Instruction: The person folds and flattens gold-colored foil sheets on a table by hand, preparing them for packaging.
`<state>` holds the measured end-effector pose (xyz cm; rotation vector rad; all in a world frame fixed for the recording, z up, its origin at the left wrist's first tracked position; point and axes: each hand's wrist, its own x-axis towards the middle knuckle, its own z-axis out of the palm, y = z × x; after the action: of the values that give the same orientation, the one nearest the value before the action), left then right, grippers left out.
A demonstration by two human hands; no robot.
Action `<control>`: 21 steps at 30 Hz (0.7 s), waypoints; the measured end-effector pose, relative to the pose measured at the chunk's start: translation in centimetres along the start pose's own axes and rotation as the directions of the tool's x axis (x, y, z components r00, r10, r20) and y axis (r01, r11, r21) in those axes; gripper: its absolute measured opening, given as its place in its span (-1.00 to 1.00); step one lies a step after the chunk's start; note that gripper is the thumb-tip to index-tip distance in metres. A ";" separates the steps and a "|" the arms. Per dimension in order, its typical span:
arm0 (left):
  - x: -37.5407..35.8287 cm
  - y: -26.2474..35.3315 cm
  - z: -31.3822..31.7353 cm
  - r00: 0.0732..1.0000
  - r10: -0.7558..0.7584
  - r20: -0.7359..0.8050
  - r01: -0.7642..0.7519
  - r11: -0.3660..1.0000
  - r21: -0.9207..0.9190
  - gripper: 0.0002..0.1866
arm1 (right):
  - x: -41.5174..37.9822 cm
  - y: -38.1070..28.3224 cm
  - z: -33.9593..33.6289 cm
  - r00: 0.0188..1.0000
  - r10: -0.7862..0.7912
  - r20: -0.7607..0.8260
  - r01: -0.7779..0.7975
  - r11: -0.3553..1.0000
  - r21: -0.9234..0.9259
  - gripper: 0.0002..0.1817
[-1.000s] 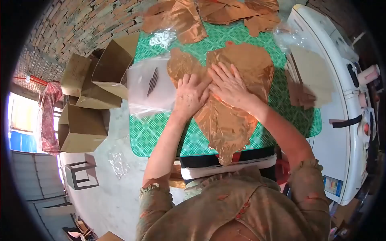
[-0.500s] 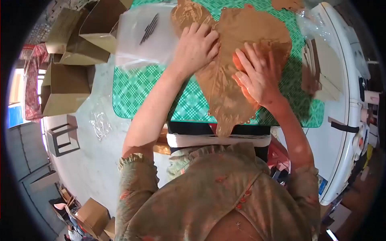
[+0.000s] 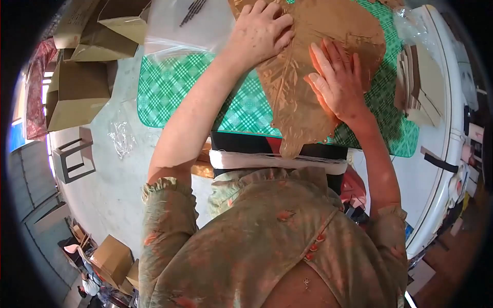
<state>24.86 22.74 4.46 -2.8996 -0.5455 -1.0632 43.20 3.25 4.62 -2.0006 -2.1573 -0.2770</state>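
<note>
A flat, shiny brown piece of thin, creased material (image 3: 292,92), leaf-like with a narrow tail, lies across a green checked mat (image 3: 174,87). Small beads dot its lower edge, and the tail hangs over the mat's front edge. My left hand (image 3: 259,33) is at its upper left part, fingers curled down onto it and fingertips hidden. Flat on its right half rests my right hand (image 3: 339,79), fingers stretched out in orange-tinted light.
At the upper left are a clear plastic sheet (image 3: 177,33) and several opened cardboard boxes (image 3: 79,102). A grey frame (image 3: 74,156) and crumpled clear wrap (image 3: 121,138) lie on the white surface. Stacked card pieces (image 3: 423,84) are on the right.
The view has shifted, so the mat and brown piece appear higher. My left hand stays curled on the piece; my right hand still lies flat, its fingers now closer together.
</note>
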 end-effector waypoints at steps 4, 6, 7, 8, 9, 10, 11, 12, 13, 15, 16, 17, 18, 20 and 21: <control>0.0 -0.1 0.1 0.999 -0.033 0.017 0.034 0.999 -0.036 -0.81 | 0.2 0.0 0.0 0.997 -0.050 -0.057 0.050 0.999 -0.013 -0.28; 0.3 0.1 0.0 0.999 -0.029 0.017 0.029 0.999 -0.030 -0.81 | 0.1 0.3 -0.4 0.996 -0.056 -0.074 0.055 0.998 -0.012 -0.28; 0.4 0.1 -0.1 1.000 -0.023 0.014 0.023 1.000 -0.015 -0.80 | 0.1 0.2 -0.5 0.996 -0.041 -0.075 0.042 0.999 0.007 -0.27; 0.3 0.1 -0.1 1.000 -0.020 0.015 0.020 1.000 0.001 -0.80 | 0.1 0.1 -0.6 0.997 -0.027 -0.075 0.030 0.999 0.029 -0.27; 0.4 0.1 -0.3 1.000 -0.002 0.002 0.002 1.000 -0.004 -0.79 | 0.0 0.1 -0.6 0.998 -0.020 -0.062 0.021 1.000 0.021 -0.25; 0.5 0.2 -0.5 1.000 -0.020 0.017 0.020 1.000 -0.015 -0.78 | 0.0 0.2 -0.5 0.998 -0.019 -0.063 0.020 1.000 0.020 -0.25; 0.5 0.4 -0.7 0.999 -0.039 0.035 0.039 0.999 -0.026 -0.78 | 0.0 0.3 -0.5 0.998 -0.017 -0.061 0.018 1.000 0.020 -0.25; 0.5 0.6 -0.8 0.997 -0.058 0.052 0.060 0.998 -0.037 -0.77 | 0.0 0.4 -0.6 0.998 -0.016 -0.060 0.017 1.000 0.021 -0.24; 0.5 0.6 -0.8 0.996 -0.063 0.057 0.066 0.997 -0.043 -0.77 | 0.0 0.4 -0.9 0.998 -0.019 -0.062 0.021 0.999 0.034 -0.25; 0.6 0.6 -0.9 0.996 -0.065 0.053 0.068 0.996 -0.051 -0.77 | -0.1 0.4 -1.0 0.998 -0.009 -0.064 0.011 0.999 0.038 -0.24; 0.6 0.7 -0.9 0.997 -0.065 0.051 0.068 0.996 -0.056 -0.77 | -0.1 0.5 -1.0 0.998 -0.003 -0.065 0.006 0.999 0.039 -0.24; 0.6 0.7 -0.9 0.996 -0.067 0.051 0.069 0.997 -0.047 -0.77 | -0.1 0.6 -1.0 0.998 -0.011 -0.060 0.013 0.999 0.034 -0.23; 0.7 0.8 -1.0 0.996 -0.067 0.056 0.069 0.996 -0.047 -0.77 | -0.2 0.7 -1.0 0.998 -0.017 -0.055 0.019 0.999 0.029 -0.23; 0.8 0.8 -1.2 0.995 -0.070 0.068 0.074 0.996 -0.048 -0.77 | -0.2 0.9 -1.2 0.998 -0.018 -0.054 0.019 0.999 0.029 -0.23; 0.8 0.8 -1.1 0.995 -0.070 0.070 0.073 0.996 -0.046 -0.76 | -0.2 0.9 -1.2 0.998 -0.011 -0.060 0.013 0.999 0.035 -0.23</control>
<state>24.99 22.10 5.91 -2.9893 -0.6393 -1.0026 44.09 2.82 5.77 -1.9363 -2.1234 -0.2935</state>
